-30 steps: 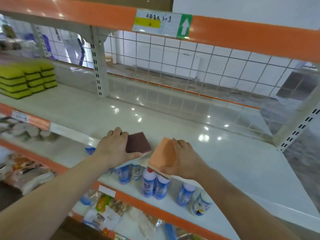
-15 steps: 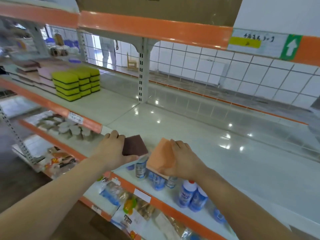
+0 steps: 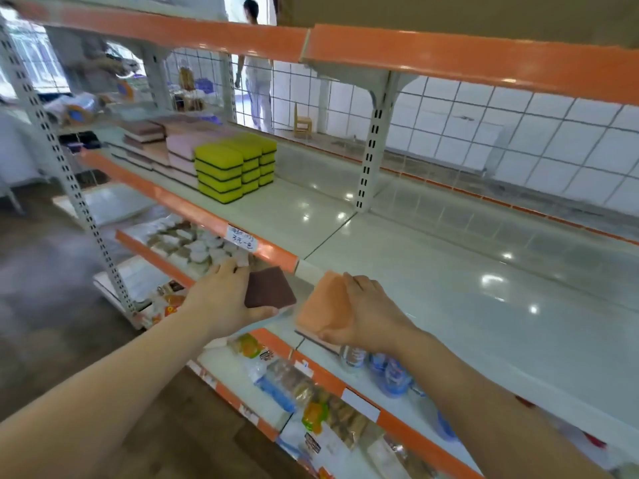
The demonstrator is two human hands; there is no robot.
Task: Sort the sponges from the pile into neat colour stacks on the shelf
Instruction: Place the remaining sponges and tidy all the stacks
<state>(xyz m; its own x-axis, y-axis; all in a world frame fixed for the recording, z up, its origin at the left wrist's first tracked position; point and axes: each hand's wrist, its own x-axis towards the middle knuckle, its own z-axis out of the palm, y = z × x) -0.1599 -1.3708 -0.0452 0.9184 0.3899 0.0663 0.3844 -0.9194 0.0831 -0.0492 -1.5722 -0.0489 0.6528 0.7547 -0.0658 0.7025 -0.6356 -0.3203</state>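
One head-worn view — looking forward and down, close over the shelf [image 3: 432,271] front edge.

Sponge stacks [image 3: 235,169] on shelf [image 3: 432,271], far left of hands [image 3: 297,305].

Two hands in view: left hand [image 3: 224,299] holds one dark brown sponge [image 3: 269,288], right hand [image 3: 366,316] one orange sponge [image 3: 323,305]. Three stacks of yellow-green sponges [image 3: 235,171] toward the shelf's [image 3: 432,271] far left; front stack four high
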